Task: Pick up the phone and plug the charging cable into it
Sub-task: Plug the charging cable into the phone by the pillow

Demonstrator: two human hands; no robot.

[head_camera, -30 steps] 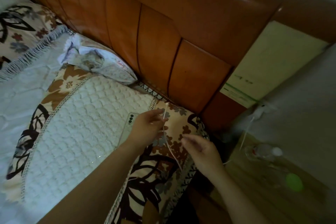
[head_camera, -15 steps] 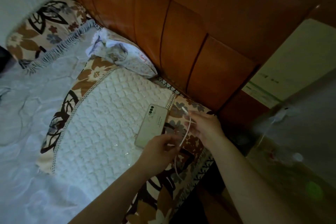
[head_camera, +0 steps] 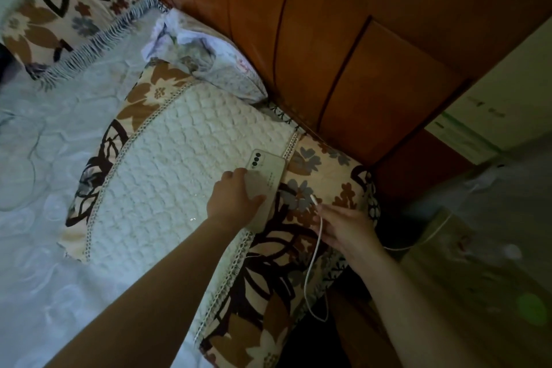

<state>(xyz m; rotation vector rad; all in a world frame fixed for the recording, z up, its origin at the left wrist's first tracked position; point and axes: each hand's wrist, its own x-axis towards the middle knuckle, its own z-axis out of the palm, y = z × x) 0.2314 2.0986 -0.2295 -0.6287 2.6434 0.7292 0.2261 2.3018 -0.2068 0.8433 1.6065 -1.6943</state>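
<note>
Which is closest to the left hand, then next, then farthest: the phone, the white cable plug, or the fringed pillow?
1. phone: under the left hand on the quilted pillow.
2. white cable plug: to its right, pinched by the right hand.
3. fringed pillow: far upper left.

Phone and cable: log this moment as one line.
left hand gripping phone on pillow | right hand holding cable near plug | not plugged in

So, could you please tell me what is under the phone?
The phone lies camera-side up on the quilted pillow. The left hand covers its lower half, so that end's underside is hidden.
</note>
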